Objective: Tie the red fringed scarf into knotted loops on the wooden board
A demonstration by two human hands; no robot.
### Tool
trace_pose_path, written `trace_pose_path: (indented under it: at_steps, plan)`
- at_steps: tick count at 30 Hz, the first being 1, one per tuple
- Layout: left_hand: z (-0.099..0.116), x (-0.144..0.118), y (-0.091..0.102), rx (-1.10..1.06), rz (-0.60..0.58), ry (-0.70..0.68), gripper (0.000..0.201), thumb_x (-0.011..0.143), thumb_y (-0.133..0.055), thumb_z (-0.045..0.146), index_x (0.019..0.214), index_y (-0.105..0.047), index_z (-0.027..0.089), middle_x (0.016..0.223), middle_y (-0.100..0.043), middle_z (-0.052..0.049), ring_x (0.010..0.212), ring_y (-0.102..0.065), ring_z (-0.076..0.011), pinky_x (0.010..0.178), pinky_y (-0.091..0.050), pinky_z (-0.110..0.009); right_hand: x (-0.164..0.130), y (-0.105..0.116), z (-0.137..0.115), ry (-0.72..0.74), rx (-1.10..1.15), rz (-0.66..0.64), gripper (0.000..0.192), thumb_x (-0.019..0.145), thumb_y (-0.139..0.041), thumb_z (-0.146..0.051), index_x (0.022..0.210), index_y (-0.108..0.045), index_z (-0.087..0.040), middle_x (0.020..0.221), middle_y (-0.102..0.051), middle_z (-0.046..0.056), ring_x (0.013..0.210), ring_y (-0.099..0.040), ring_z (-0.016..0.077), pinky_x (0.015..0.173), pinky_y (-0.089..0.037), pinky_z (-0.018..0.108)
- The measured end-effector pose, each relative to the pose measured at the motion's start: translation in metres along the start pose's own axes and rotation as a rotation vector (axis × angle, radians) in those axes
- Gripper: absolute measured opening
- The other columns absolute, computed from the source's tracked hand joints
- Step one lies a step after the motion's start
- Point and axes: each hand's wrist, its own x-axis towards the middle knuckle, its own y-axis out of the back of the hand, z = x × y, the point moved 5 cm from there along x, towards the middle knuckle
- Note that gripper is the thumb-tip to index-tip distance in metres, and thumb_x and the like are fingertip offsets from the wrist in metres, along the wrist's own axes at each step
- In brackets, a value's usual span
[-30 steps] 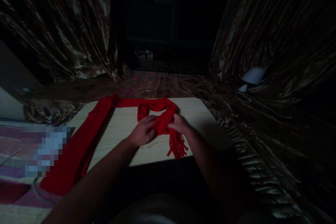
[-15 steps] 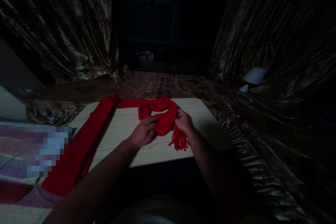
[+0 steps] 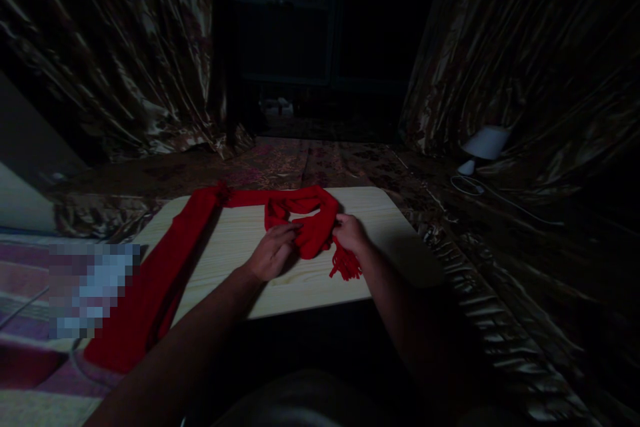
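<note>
A long red scarf (image 3: pixel 314 235) with a fringed end lies on a pale wooden-topped table (image 3: pixel 225 260). Part of it forms a loop at the middle, and a wide stretch runs down the left side past the table edge. At the loop's front left, my left hand (image 3: pixel 273 255) grips the cloth with bent fingers. My right hand (image 3: pixel 351 233) pinches the scarf at the loop's right side, its fingertips partly hidden in the fabric. Just below that hand, the red tassels (image 3: pixel 346 263) hang over the tabletop.
A striped cloth (image 3: pixel 25 387) and a blurred-out patch (image 3: pixel 95 287) are at the left. To the right stands a small white lamp (image 3: pixel 486 141) with a cord. Patterned curtains (image 3: pixel 155 60) hang on both sides, and the room is dim.
My left fingers have curled a little more on the scarf's edge. My right hand has shifted slightly down, and the tassels have moved a little to the right and up.
</note>
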Motion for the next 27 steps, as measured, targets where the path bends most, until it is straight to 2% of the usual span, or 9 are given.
trace_pose_path:
  at_steps: [3, 6, 10, 14, 18, 20, 23, 25, 27]
  plan:
    - [-0.008, 0.0, 0.005, -0.023, 0.11, 0.166, 0.035, 0.102, -0.033, 0.031, 0.092, -0.063, 0.016, 0.095, -0.066, -0.013, 0.089, -0.063, -0.0225, 0.081, -0.049, -0.037, -0.008, 0.006, -0.021, 0.235, -0.316, 0.139, 0.023, 0.065, -0.059, -0.006, 0.079, -0.068, -0.022, 0.087, -0.069, 0.001, 0.079, -0.061, 0.0162, 0.071, -0.047, 0.025]
    - [-0.014, 0.001, 0.001, 0.021, 0.085, 0.276, 0.034, 0.102, -0.038, 0.035, 0.082, -0.06, 0.018, 0.075, -0.061, -0.006, 0.068, -0.058, -0.0184, 0.068, -0.047, -0.032, -0.014, 0.007, -0.033, 0.318, -0.476, 0.176, 0.012, 0.07, -0.063, -0.01, 0.072, -0.067, -0.022, 0.084, -0.067, 0.002, 0.078, -0.059, 0.0165, 0.071, -0.045, 0.025]
    - [-0.014, 0.003, -0.006, 0.013, 0.014, 0.22, 0.026, 0.099, -0.046, 0.032, 0.093, -0.067, 0.018, 0.087, -0.07, -0.008, 0.078, -0.065, -0.0188, 0.073, -0.05, -0.031, -0.015, 0.0, -0.034, 0.331, -0.506, 0.038, 0.006, 0.075, -0.067, -0.019, 0.071, -0.069, -0.022, 0.077, -0.067, 0.002, 0.071, -0.057, 0.0156, 0.065, -0.042, 0.025]
    - [-0.011, 0.003, -0.008, 0.037, -0.004, 0.094, 0.021, 0.095, -0.057, 0.033, 0.101, -0.072, 0.02, 0.109, -0.073, -0.012, 0.099, -0.068, -0.0222, 0.088, -0.052, -0.036, -0.015, -0.005, -0.033, 0.375, -0.51, 0.005, 0.008, 0.079, -0.067, -0.024, 0.071, -0.069, -0.021, 0.077, -0.068, 0.002, 0.075, -0.059, 0.0165, 0.069, -0.043, 0.025]
    - [-0.012, 0.003, -0.009, 0.138, -0.021, 0.046, 0.023, 0.094, -0.058, 0.033, 0.105, -0.074, 0.021, 0.122, -0.069, -0.014, 0.109, -0.066, -0.0268, 0.095, -0.05, -0.042, -0.017, -0.007, -0.038, 0.374, -0.479, -0.006, 0.005, 0.078, -0.067, -0.023, 0.081, -0.07, -0.021, 0.084, -0.069, 0.004, 0.082, -0.062, 0.0186, 0.076, -0.048, 0.028]
    - [-0.012, 0.003, -0.01, 0.137, -0.032, 0.071, 0.023, 0.093, -0.058, 0.032, 0.107, -0.072, 0.021, 0.116, -0.071, -0.014, 0.104, -0.066, -0.026, 0.092, -0.051, -0.042, -0.02, 0.0, -0.043, 0.354, -0.444, 0.126, 0.02, 0.076, -0.066, -0.019, 0.096, -0.07, -0.019, 0.095, -0.069, 0.007, 0.089, -0.063, 0.0203, 0.08, -0.05, 0.03]
    - [-0.015, 0.003, -0.009, 0.093, -0.01, 0.167, 0.04, 0.088, -0.063, 0.035, 0.125, -0.062, 0.02, 0.107, -0.071, -0.012, 0.093, -0.067, -0.0239, 0.084, -0.052, -0.038, -0.027, 0.007, -0.056, 0.455, -0.451, 0.28, 0.052, 0.073, -0.062, -0.008, 0.124, -0.063, -0.018, 0.135, -0.057, 0.014, 0.124, -0.054, 0.0253, 0.102, -0.046, 0.038]
    - [-0.014, 0.004, -0.009, 0.08, -0.002, 0.189, 0.056, 0.086, -0.066, 0.036, 0.138, -0.053, 0.02, 0.11, -0.07, -0.012, 0.094, -0.067, -0.0244, 0.084, -0.052, -0.038, -0.03, 0.001, -0.063, 0.582, -0.502, 0.168, 0.058, 0.069, -0.063, -0.004, 0.125, -0.064, -0.023, 0.152, -0.044, 0.011, 0.143, -0.036, 0.0278, 0.113, -0.036, 0.045]
    - [-0.013, 0.005, -0.01, 0.101, -0.019, 0.162, 0.06, 0.087, -0.065, 0.037, 0.143, -0.051, 0.02, 0.112, -0.068, -0.013, 0.097, -0.065, -0.0255, 0.086, -0.051, -0.039, -0.031, -0.009, -0.064, 0.661, -0.536, -0.002, 0.048, 0.068, -0.066, -0.006, 0.111, -0.07, -0.025, 0.152, -0.047, 0.007, 0.148, -0.03, 0.0294, 0.116, -0.033, 0.05]
